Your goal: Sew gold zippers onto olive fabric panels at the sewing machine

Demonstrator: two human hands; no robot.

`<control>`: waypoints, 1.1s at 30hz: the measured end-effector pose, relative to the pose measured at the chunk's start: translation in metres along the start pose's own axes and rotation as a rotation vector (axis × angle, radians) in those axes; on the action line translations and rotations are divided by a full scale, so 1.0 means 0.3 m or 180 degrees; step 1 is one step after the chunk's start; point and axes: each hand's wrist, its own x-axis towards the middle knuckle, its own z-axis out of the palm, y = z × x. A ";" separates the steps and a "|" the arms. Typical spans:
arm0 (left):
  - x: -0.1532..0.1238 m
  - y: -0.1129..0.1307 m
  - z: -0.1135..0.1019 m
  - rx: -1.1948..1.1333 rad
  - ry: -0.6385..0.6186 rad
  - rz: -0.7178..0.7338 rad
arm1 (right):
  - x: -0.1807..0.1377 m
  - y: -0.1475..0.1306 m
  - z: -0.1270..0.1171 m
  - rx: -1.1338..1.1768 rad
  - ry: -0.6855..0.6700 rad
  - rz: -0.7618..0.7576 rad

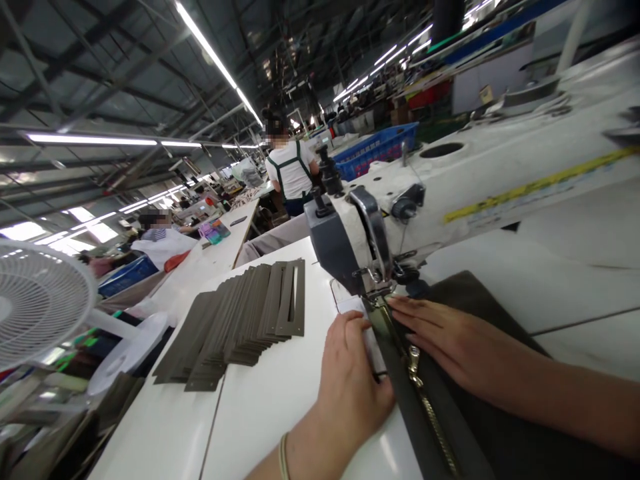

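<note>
Dark olive fabric [480,407] with a brass-toned zipper [434,427] lies under the presser foot of a white sewing machine [370,233]. The metal zipper pull [413,363] rests on the zipper tape just below my fingers. My right hand [460,340] lies flat on the fabric, its fingers stretched toward the needle area. At the fabric's left edge, my left hand [350,380] rests curved, thumb and fingers apart, with fingertips near the presser foot. A fanned stack of olive pieces with slots [240,320] lies on the table left of my left hand.
A white fan [40,300] stands at the left, beside more dark pieces [65,433]. Beyond the machine, a person in a white top [295,170] stands near a blue crate [375,147]. Another person [160,230] sits farther left. The white table [265,413] extends forward.
</note>
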 end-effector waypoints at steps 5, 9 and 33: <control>-0.006 -0.032 0.011 0.0066 -0.0226 0.0428 | -0.034 0.015 0.037 0.0073 -0.0155 -0.0026; 0.011 -0.034 0.007 0.0066 -0.0425 0.0716 | -0.027 0.022 0.022 0.0017 -0.0374 -0.0075; 0.056 -0.011 0.004 0.0353 -0.0563 0.0852 | -0.012 0.063 0.041 -0.0081 -0.0178 -0.0395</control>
